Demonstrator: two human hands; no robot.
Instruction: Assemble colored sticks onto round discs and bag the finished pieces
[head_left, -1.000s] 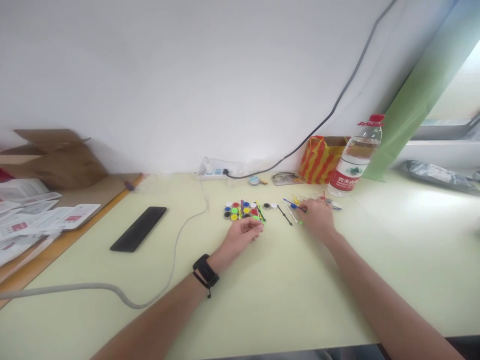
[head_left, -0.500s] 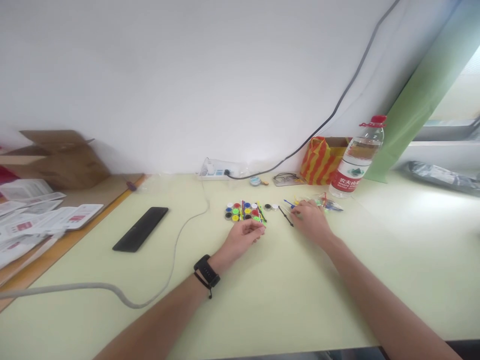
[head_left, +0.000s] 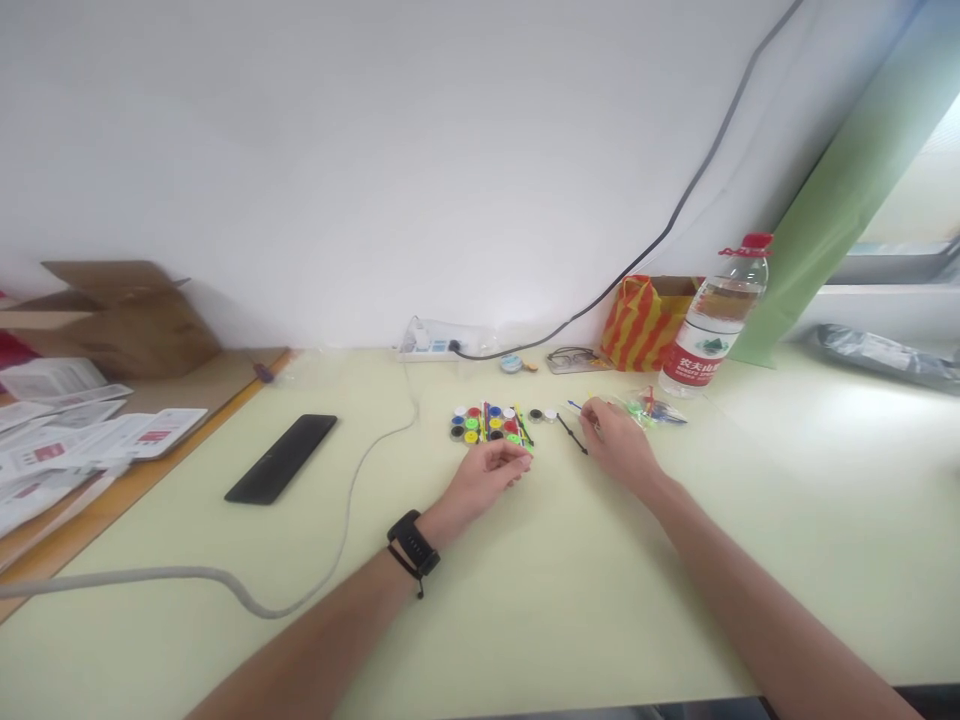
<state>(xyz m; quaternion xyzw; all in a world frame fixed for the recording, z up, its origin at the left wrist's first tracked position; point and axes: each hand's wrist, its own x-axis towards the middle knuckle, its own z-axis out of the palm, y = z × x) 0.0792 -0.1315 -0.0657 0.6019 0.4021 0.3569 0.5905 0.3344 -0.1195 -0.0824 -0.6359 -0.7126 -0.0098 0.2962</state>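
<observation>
The left hand (head_left: 487, 472) lies on the table (head_left: 540, 590) with its fingers curled loosely inward, fingertips just at the near edge of the discs (head_left: 487, 422); whether it pinches anything I cannot tell, the parts being too small. The right hand (head_left: 619, 445) rests palm down to the right, fingers bent and drawn together at their tips over the sticks (head_left: 581, 410); it seems to touch one, though a firm grip cannot be made out.

The discs are small round pieces in blue, red, green, yellow, black and white, set in short rows near the table's middle, with thin coloured sticks laid across them; two more discs sit just to their right.

A black stick (head_left: 571, 433) lies flat between the hands, its long axis running from far-left to near-right, its near end just beside the right hand; a blue stick (head_left: 574, 405) points far-left from the fingertips.

A clear bag (head_left: 652, 410) of parts lies right of the hand, near a bottle (head_left: 712, 320).
</observation>
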